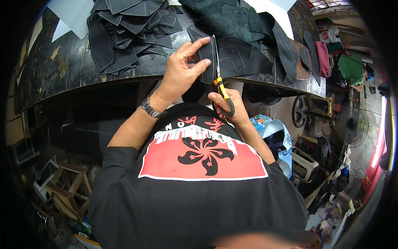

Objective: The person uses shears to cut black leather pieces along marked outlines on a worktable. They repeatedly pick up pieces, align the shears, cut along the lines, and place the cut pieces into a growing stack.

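My right hand point(230, 103) grips a pair of scissors point(222, 92) with yellow and black handles, its fingers wrapped around the loops. The long metal blades point away from me, along the edge of a black leather piece point(206, 53) marked with pale outlines. My left hand point(180, 68), a watch on its wrist, holds that piece between thumb and fingers at the table's near edge. Just right of the blades lies more black leather point(244, 60) with light drawn lines on it.
A heap of cut black pieces point(128, 31) covers the worn dark table point(54, 79) at left. Dark hide point(224, 18) and pale sheets point(277, 12) lie at the far side. A handwheel point(299, 111) and a fan point(352, 124) stand right; a wooden stool point(70, 186) stands left.
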`<move>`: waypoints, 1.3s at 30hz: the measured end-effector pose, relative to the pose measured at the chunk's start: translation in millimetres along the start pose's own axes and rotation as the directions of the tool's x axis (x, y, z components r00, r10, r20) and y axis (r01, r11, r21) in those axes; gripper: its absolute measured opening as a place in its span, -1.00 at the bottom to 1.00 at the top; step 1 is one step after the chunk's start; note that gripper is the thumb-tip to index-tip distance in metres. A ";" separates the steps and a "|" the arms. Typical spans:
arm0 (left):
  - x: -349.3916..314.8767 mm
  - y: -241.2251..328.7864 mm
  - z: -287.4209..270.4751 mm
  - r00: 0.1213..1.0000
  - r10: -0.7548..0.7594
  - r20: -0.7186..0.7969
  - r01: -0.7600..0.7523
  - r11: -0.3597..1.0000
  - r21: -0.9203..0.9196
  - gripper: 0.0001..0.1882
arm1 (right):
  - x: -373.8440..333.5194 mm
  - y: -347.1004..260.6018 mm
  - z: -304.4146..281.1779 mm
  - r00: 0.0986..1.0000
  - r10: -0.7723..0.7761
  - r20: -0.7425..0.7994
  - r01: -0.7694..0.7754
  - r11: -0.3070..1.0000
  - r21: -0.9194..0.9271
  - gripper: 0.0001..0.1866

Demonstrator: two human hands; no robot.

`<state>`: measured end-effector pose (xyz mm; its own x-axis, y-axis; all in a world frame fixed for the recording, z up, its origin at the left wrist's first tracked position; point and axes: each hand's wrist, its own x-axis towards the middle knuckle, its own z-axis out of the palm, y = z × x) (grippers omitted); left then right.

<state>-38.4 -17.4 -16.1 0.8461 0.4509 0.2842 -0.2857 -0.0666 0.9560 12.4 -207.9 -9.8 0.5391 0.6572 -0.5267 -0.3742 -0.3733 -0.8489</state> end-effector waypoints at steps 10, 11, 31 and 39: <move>9.1 7.5 -31.3 0.982 -0.187 0.012 0.186 0.982 0.033 -0.66 | -2.4 1.4 -2.8 0.988 0.043 0.147 -0.040 0.999 -0.022 -0.58; 9.1 9.6 -33.3 0.980 -0.198 0.024 0.197 0.979 0.048 -0.67 | -2.7 1.9 -2.5 0.985 0.009 0.174 -0.006 1.000 -0.015 -0.57; 3.5 15.3 -31.0 0.975 -0.202 0.094 0.191 0.975 0.118 -0.53 | -0.9 1.4 -0.1 0.995 0.053 0.082 -0.040 0.987 -0.157 -0.56; 3.3 15.0 -30.6 0.978 -0.194 0.084 0.186 0.978 0.093 -0.54 | -1.5 -1.1 2.4 0.997 0.070 0.033 -0.065 0.989 -0.135 -0.65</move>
<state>-53.6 10.4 -3.0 0.9201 0.3791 0.0989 -0.0805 -0.0642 0.9947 10.1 -206.9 -8.0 0.4866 0.6509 -0.5827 -0.3026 -0.5002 -0.8113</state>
